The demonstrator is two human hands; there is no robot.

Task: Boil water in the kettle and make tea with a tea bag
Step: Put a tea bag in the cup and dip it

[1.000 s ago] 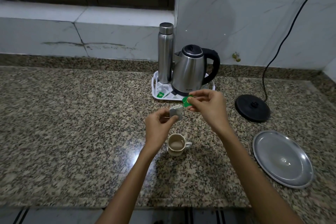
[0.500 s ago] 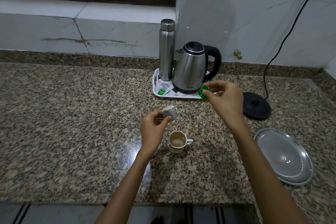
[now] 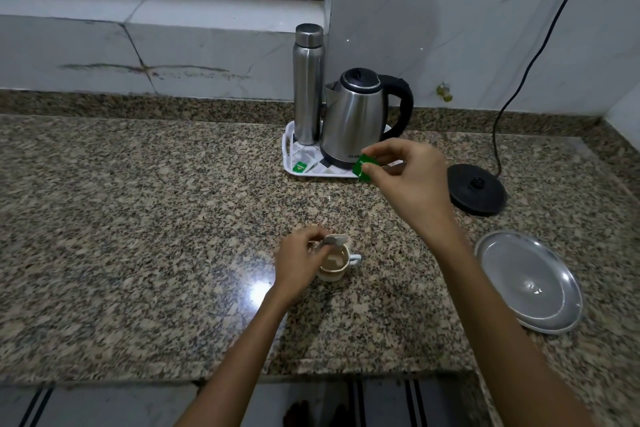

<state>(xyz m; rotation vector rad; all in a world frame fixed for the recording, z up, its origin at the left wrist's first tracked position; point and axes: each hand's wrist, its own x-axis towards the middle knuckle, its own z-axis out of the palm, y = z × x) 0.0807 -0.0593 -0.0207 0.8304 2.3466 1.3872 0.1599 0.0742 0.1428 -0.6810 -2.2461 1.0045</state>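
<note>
Tea bag [image 3: 335,240] poised at the rim of the cup [image 3: 334,262], lower centre of frame.
Risk: a tug from the right hand [image 3: 407,180], pinching the green tag [image 3: 364,167], could jerk the bag out or tip the cup. Left hand [image 3: 300,262] pinches the bag.

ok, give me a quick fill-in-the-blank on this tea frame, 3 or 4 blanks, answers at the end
1. The left hand holds the tea bag right over the ____.
2. The right hand pinches the ____ paper tag.
3. The kettle stands on the white tray, not on its black ____.
4. Beside the kettle on the tray stands a steel ____.

Missing words: cup; green; base; bottle
</note>
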